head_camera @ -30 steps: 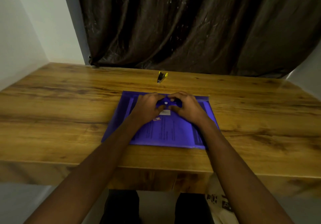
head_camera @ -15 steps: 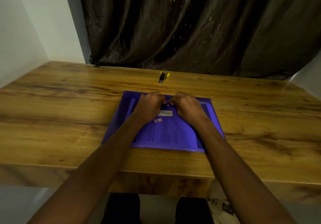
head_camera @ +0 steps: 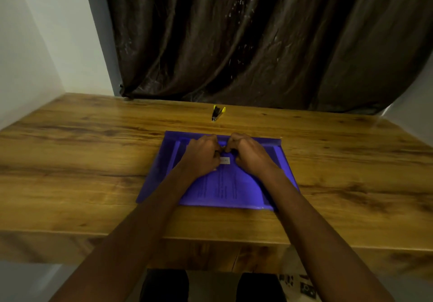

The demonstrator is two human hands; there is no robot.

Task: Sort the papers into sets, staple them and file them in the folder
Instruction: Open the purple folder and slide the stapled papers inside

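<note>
A purple see-through folder (head_camera: 160, 175) lies flat on the wooden table (head_camera: 82, 161) in front of me. Printed papers (head_camera: 225, 189) show through its cover, inside it. My left hand (head_camera: 201, 156) and my right hand (head_camera: 250, 154) sit side by side on the folder's upper middle, fingers curled, pinching at the flap's clasp just above a small white label (head_camera: 225, 160). The clasp itself is hidden by my fingers. A black and yellow stapler (head_camera: 218, 113) stands behind the folder, apart from both hands.
A dark curtain (head_camera: 257, 44) hangs behind the table's far edge, with white walls on both sides. The table's near edge runs just below the folder. My legs show under it, beside some small items on the floor (head_camera: 304, 287).
The folder's flap has come down flat over the label area. Both hands have drawn closer together over the clasp. The view has tilted slightly.
</note>
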